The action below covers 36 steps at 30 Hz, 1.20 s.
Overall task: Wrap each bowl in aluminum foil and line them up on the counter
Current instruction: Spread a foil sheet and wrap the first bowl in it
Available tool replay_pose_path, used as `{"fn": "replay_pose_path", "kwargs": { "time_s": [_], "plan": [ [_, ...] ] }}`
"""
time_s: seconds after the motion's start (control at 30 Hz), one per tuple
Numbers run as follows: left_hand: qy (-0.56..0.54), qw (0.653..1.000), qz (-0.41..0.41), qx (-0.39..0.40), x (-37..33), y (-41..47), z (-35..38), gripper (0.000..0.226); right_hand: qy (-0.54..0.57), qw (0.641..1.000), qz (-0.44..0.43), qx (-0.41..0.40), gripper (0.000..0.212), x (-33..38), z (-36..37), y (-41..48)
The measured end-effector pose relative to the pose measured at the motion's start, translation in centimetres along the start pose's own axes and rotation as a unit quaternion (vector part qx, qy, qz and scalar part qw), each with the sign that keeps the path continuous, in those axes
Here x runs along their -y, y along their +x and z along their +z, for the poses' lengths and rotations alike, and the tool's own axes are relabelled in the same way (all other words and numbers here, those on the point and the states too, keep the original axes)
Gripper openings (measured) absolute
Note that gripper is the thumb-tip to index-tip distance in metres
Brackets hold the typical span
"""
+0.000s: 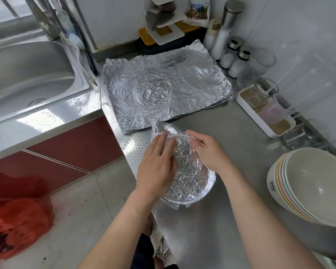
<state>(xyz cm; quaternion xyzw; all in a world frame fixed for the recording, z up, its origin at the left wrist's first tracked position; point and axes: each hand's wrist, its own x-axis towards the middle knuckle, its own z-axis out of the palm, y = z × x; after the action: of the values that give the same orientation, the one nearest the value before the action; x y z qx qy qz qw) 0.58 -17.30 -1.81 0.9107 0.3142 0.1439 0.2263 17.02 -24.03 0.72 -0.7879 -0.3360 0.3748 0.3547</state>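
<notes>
A bowl covered in crinkled aluminum foil (188,177) sits on the steel counter near its front-left edge. One foil corner stands up loose at the bowl's far side. My left hand (157,162) lies flat with straight fingers on the foil over the bowl's left rim. My right hand (208,152) pinches the loose foil edge at the far rim. A stack of crumpled foil sheets (163,84) lies flat further back on the counter. At the right edge stands a stack of several unwrapped pale bowls (308,187), tilted toward me.
A steel sink (27,74) lies to the left beyond the counter corner. Salt shakers and bottles (231,53) line the back right, with a white tray (264,111) and glass cups by the wall. A red plastic bag (17,226) sits on the floor at lower left.
</notes>
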Motion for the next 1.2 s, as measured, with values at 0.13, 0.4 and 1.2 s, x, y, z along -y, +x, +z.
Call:
{"fn": "replay_pose_path", "kwargs": {
  "time_s": [0.13,0.4,1.2],
  "plan": [
    [-0.025,0.998,0.042,0.05,0.5,2.1,-0.8,0.05,-0.03,0.991,0.018,-0.132,0.039,-0.9,0.8,-1.9],
    [-0.062,0.994,-0.081,0.029,-0.1,0.8,-1.5,0.055,-0.043,0.992,0.032,-0.114,0.047,-1.2,0.1,-2.2],
    [-0.429,0.822,-0.365,-0.084,-3.9,-2.6,-0.7,0.044,0.059,0.977,0.055,-0.197,0.044,-2.6,2.0,-3.0]
  ]
}}
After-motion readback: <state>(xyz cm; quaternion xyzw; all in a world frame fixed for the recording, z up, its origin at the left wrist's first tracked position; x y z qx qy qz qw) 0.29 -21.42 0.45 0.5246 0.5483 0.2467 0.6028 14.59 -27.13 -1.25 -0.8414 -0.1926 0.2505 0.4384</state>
